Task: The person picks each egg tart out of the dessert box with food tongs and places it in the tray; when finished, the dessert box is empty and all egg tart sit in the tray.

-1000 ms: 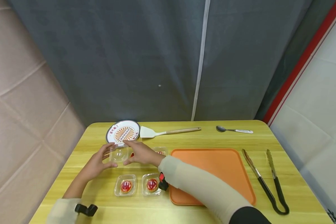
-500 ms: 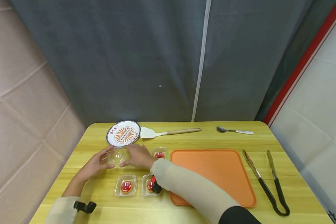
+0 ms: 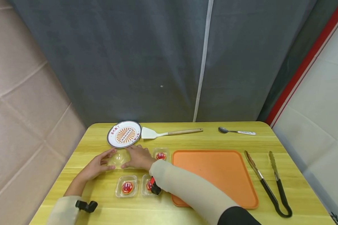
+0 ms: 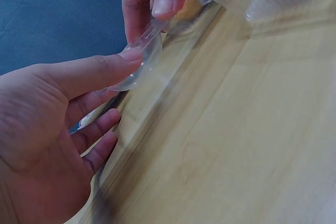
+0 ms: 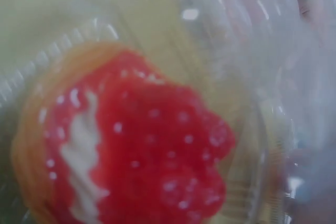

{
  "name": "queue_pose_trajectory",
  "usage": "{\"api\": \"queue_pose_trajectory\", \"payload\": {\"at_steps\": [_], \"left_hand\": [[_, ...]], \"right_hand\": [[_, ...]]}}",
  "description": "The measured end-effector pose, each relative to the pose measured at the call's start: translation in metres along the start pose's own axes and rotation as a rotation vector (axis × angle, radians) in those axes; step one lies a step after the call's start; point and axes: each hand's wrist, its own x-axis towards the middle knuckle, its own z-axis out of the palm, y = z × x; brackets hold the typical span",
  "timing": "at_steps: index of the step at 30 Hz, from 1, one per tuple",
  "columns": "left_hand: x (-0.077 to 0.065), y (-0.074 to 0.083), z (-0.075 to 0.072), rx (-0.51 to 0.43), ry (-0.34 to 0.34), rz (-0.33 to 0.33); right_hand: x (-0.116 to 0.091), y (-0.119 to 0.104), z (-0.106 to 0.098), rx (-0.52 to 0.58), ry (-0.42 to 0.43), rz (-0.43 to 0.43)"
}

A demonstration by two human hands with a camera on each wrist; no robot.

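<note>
Clear lid (image 3: 119,158): one | left hand (image 3: 94,167), right hand (image 3: 140,158): both pinching | plate (image 3: 124,134): one

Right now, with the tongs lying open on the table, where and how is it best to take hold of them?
Probably by both black handles of the tongs, coming from the near side with the right hand: the metal ends point away, the joined bend lies nearest, and the spread handles could be squeezed together.
</note>
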Motion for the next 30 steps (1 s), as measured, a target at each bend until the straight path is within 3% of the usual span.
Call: {"api": "queue_pose_trajectory", "payload": {"at_steps": [10, 19, 30], "left_hand": [[0.003, -0.005, 0.0, 0.023, -0.002, -0.016], [0.002, -0.004, 0.001, -0.002, -0.014, -0.034], [-0.016, 0.013, -0.001, 0.053, 0.033, -0.054]], "right_hand": [[-0.001, 0.003, 0.001, -0.039, -0.017, 0.017], [-0.004, 0.006, -0.003, 0.034, -0.019, -0.014], [-0.027, 0.008, -0.025, 0.068, 0.0, -0.113]]}}
